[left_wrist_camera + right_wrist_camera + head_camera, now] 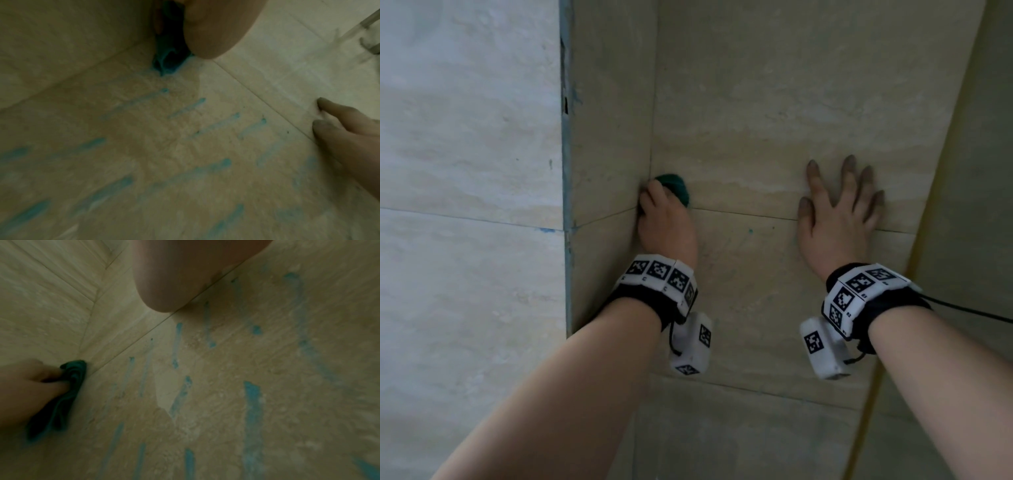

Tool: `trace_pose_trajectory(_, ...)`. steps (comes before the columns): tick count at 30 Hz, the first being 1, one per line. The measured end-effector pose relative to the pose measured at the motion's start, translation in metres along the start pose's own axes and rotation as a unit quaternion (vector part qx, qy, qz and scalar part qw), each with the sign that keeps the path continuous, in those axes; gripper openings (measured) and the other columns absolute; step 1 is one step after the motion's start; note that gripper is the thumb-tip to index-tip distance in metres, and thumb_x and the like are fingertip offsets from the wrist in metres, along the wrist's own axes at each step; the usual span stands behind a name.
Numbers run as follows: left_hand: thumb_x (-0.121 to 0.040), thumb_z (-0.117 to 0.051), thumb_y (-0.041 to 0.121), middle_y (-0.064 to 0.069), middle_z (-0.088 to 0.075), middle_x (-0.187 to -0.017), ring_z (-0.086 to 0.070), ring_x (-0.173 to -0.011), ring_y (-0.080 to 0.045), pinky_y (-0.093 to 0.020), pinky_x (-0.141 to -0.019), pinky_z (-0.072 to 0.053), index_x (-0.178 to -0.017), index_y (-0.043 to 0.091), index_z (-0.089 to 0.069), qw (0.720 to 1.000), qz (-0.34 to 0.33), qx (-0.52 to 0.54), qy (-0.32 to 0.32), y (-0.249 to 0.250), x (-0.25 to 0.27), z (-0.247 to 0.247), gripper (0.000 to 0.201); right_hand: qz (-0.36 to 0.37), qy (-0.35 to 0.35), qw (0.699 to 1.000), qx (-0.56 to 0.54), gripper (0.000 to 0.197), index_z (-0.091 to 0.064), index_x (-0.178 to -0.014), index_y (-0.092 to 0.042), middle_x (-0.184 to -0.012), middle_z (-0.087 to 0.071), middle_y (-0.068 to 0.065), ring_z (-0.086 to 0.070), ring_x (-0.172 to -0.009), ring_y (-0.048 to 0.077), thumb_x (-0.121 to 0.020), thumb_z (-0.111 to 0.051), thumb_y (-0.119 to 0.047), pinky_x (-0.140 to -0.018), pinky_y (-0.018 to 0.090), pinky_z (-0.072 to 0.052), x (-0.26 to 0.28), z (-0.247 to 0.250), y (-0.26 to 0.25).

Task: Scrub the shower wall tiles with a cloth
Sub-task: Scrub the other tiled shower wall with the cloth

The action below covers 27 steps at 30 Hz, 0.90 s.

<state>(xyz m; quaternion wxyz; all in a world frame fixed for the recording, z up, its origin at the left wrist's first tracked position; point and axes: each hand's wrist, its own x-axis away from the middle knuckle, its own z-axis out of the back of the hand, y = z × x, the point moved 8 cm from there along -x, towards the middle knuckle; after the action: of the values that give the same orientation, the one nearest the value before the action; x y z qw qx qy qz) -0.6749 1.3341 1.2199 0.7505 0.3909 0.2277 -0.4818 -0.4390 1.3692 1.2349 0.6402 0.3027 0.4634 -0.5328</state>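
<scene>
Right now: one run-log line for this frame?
phase: scrubbing | left hand: grips green cloth at wall corner | right hand: flat on tile wall | blue streaks: remain

The head view looks forward and slightly down along both forearms at the tiled wall (756, 120), from arm's length, taking in the inner corner. The left wrist view sits very close to the wall, looking along the left hand (216, 24) into that corner. The right wrist view, equally close, looks along the right hand (174, 272) up the wall. All 3 share the tile joint (743, 213); both wrist views share blue streaks (252, 402).
</scene>
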Motion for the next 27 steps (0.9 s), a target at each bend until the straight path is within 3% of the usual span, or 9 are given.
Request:
trace_pose_trajectory(2,-0.083,-0.025,0.001,-0.015,-0.058,-0.117,-0.060,-0.097,-0.027,-0.025,-0.058,-0.048,-0.120,-0.006,-0.059,1.000,-0.006,0.021,0.003,0.008,-0.009,0.006,0.050,-0.001,-0.004,1.000,-0.003,0.054,-0.020,-0.151,-0.035,-0.159,-0.007,0.015,-0.001,-0.145,0.039,-0.097,-0.027,-0.037,-0.114,0.057,0.000,0.001,-0.001,0.000)
trace_pose_trajectory(5,-0.092,-0.030,-0.001,-0.017,-0.047,-0.134,-0.051,-0.114,-0.031,-0.029,-0.077,-0.050,-0.137,-0.007,-0.042,0.999,-0.010,0.019,0.029,0.013,-0.018,0.010,0.046,-0.002,-0.006,1.000,-0.003,0.054,-0.020,-0.150,-0.036,-0.159,-0.007,0.014,-0.002,-0.145,0.038,-0.096,-0.026,-0.039,-0.115,0.056,0.000,0.001,-0.001,0.000)
trace_pose_trajectory(9,-0.080,-0.034,0.005,-0.008,-0.064,-0.098,-0.061,-0.078,-0.022,-0.027,-0.062,-0.049,-0.120,0.001,-0.063,0.993,-0.076,-0.018,0.085,0.024,-0.011,0.009,0.050,-0.005,-0.017,1.000,-0.008,0.055,-0.022,-0.149,-0.039,-0.160,-0.007,0.009,-0.003,-0.145,0.034,-0.095,-0.027,-0.045,-0.115,0.053,0.000,-0.004,0.005,0.004)
trace_pose_trajectory(12,-0.086,-0.043,0.010,-0.009,-0.059,-0.115,-0.058,-0.094,-0.022,-0.028,-0.076,-0.049,-0.139,0.000,-0.046,0.985,-0.158,-0.038,0.057,0.045,0.005,-0.003,0.054,-0.022,-0.006,0.999,-0.026,0.054,-0.023,-0.149,-0.038,-0.160,-0.006,0.006,-0.002,-0.145,0.033,-0.097,-0.033,-0.046,-0.114,0.051,0.001,-0.017,0.013,0.005)
trace_pose_trajectory(15,-0.076,-0.050,0.000,-0.014,-0.061,-0.108,-0.060,-0.088,-0.028,-0.032,-0.067,-0.050,-0.131,-0.003,-0.054,0.976,-0.210,0.000,0.061,0.063,0.007,0.003,0.055,-0.071,0.006,0.996,-0.059,0.056,-0.023,-0.150,-0.037,-0.160,-0.002,0.005,0.003,-0.146,0.033,-0.097,-0.040,-0.046,-0.115,0.050,0.003,-0.040,0.023,0.012)
trace_pose_trajectory(17,-0.076,-0.059,-0.005,-0.019,-0.057,-0.118,-0.056,-0.096,-0.034,-0.037,-0.072,-0.049,-0.137,-0.005,-0.046,0.966,-0.252,0.043,0.045,0.077,0.010,0.002,0.062,-0.096,0.006,0.992,-0.077,0.059,-0.022,-0.149,-0.039,-0.160,0.001,0.004,0.006,-0.146,0.032,-0.095,-0.042,-0.048,-0.115,0.051,0.003,-0.053,0.029,0.019)
trace_pose_trajectory(20,-0.091,-0.045,0.002,-0.019,-0.041,-0.139,-0.041,-0.115,-0.035,-0.041,-0.088,-0.043,-0.147,-0.001,-0.028,0.934,-0.353,0.030,0.048,0.107,0.026,-0.007,0.059,-0.096,-0.005,0.992,-0.080,0.061,-0.018,-0.150,-0.041,-0.161,0.005,0.002,0.009,-0.146,0.030,-0.095,-0.041,-0.051,-0.115,0.051,0.005,-0.057,0.030,0.023)
trace_pose_trajectory(24,-0.078,-0.033,0.013,-0.011,-0.042,-0.117,-0.039,-0.094,-0.026,-0.034,-0.065,-0.051,-0.119,0.003,-0.065,0.856,-0.511,0.048,0.068,0.131,0.068,-0.034,0.053,-0.081,-0.014,0.994,-0.065,0.060,-0.012,-0.151,-0.041,-0.161,0.009,0.002,0.013,-0.146,0.029,-0.097,-0.036,-0.053,-0.116,0.049,0.007,-0.052,0.027,0.022)
trace_pose_trajectory(27,-0.081,-0.034,0.011,-0.008,-0.047,-0.114,-0.040,-0.090,-0.024,-0.032,-0.072,-0.038,-0.116,0.006,-0.068,0.800,-0.589,0.030,0.110,0.131,0.090,-0.041,0.049,-0.079,-0.019,0.995,-0.053,0.060,-0.011,-0.151,-0.040,-0.161,0.009,0.002,0.012,-0.146,0.029,-0.097,-0.035,-0.053,-0.116,0.048,0.007,-0.048,0.026,0.023)
